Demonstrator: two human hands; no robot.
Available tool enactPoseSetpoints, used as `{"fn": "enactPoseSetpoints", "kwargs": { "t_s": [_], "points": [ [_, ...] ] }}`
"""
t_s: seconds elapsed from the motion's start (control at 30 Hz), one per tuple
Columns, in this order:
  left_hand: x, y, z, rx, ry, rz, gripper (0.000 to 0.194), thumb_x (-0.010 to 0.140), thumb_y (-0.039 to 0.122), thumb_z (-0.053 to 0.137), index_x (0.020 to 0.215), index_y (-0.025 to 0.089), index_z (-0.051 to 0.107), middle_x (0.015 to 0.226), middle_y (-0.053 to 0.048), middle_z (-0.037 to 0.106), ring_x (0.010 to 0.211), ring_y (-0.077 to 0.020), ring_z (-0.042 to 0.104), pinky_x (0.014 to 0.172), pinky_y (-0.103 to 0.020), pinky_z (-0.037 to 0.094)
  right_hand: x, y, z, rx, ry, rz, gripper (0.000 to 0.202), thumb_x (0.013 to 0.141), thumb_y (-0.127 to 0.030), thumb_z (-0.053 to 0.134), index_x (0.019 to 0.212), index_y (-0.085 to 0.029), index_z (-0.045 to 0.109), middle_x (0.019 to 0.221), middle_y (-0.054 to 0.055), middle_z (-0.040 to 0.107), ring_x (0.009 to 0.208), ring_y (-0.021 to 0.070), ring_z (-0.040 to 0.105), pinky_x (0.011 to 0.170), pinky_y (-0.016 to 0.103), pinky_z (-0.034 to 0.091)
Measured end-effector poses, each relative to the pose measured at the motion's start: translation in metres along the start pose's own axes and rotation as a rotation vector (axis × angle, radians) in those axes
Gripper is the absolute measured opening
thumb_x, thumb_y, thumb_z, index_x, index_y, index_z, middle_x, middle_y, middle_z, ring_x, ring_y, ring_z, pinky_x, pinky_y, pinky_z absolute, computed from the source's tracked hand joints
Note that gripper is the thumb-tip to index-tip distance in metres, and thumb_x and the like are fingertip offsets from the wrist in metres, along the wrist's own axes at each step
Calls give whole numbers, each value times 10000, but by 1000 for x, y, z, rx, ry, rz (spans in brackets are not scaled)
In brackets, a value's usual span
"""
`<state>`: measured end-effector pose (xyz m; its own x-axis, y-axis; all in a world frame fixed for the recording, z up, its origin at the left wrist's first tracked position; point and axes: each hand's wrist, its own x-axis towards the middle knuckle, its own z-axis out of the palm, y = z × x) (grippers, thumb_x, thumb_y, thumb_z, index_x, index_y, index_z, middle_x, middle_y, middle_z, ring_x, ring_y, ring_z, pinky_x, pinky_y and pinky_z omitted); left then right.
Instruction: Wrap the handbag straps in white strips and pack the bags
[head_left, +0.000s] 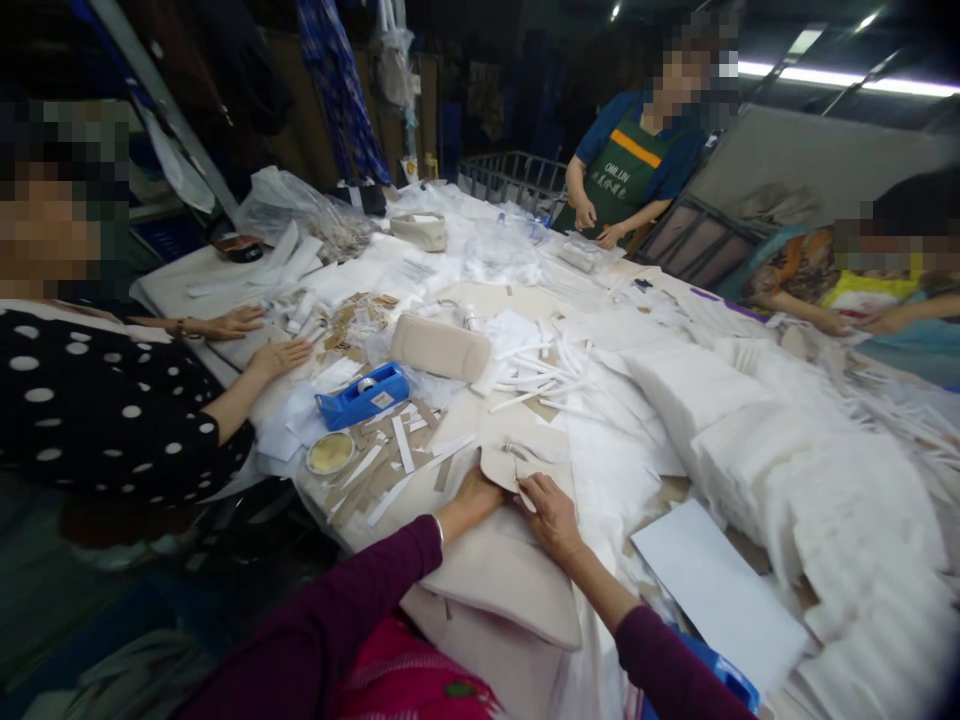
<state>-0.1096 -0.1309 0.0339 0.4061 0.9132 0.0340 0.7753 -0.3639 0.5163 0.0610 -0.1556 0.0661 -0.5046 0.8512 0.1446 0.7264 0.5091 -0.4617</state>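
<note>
A beige bag (502, 580) lies in front of me at the near edge of the table (187, 280). My left hand (476, 492) and my right hand (551, 512) both pinch a small beige flap piece (504, 465) at the bag's top, one hand on each side. Both arms wear maroon sleeves. White paper strips and brown card offcuts lie just left of my left hand.
A blue tape dispenser (365, 395) and a round glue tin (330, 453) sit to the left. A beige pouch (439, 347) lies mid-table. White padding stacks (787, 460) and a white sheet (720, 590) fill the right. Three other people work around the table.
</note>
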Motion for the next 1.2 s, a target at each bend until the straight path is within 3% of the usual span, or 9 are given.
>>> {"fn": "enactPoseSetpoints", "kwargs": {
  "t_s": [0.13,0.27,0.4,0.57,0.77,0.83,1.0,1.2],
  "points": [
    [-28,-5,-6,-18,22,43,381,850,286,530,1225,223,561,1322,-88,573,1285,-232,455,1116,-443,317,-5,-5,2,-61,-52,-52,193,942,-348,440,988,-200,555,939,72,586,912,212,518,800,316,417],
    [-46,-6,-13,9,49,-31,595,757,396,674,1294,211,497,1361,-118,530,1316,-273,409,1123,-455,286,-5,-4,2,-79,-108,-51,197,952,-345,397,942,-212,541,910,57,588,896,204,533,761,292,414],
    [-51,-12,-14,19,-17,-115,738,698,490,709,1322,197,446,1439,-158,426,1355,-329,342,1136,-550,189,8,8,-2,33,-168,41,217,936,-345,380,888,-233,560,922,33,603,847,184,560,735,273,413],
    [-54,-24,0,-44,-6,-234,962,618,595,719,1363,134,323,1466,-222,335,1371,-358,301,1117,-494,244,28,20,2,224,-282,226,223,838,-435,480,778,-230,544,667,-15,563,659,171,526,637,263,397],
    [-56,-25,5,-163,69,-327,972,526,476,815,1283,120,321,1338,-222,411,1256,-369,429,997,-455,404,19,14,15,270,-393,143,180,816,-382,471,723,-228,485,611,-32,522,595,148,475,603,257,362],
    [-57,-25,4,-200,80,-316,1034,520,425,829,1330,124,262,1389,-238,349,1294,-375,387,993,-456,412,18,18,14,314,-429,132,198,831,-388,452,725,-223,485,609,-28,529,587,143,480,610,260,371],
    [-56,-29,7,-260,36,-290,1252,547,458,808,1455,205,-17,1553,-236,-59,1413,-409,174,1058,-521,333,31,36,12,474,-622,64,309,827,-482,477,695,-203,485,612,-9,527,585,134,479,611,269,395],
    [-55,-33,11,-297,18,-264,1187,564,477,791,1454,188,61,1552,-228,-101,1409,-421,174,1076,-516,308,45,42,18,609,-837,113,344,753,-519,575,704,-189,493,591,-19,491,543,118,468,549,260,387]
  ]
}}
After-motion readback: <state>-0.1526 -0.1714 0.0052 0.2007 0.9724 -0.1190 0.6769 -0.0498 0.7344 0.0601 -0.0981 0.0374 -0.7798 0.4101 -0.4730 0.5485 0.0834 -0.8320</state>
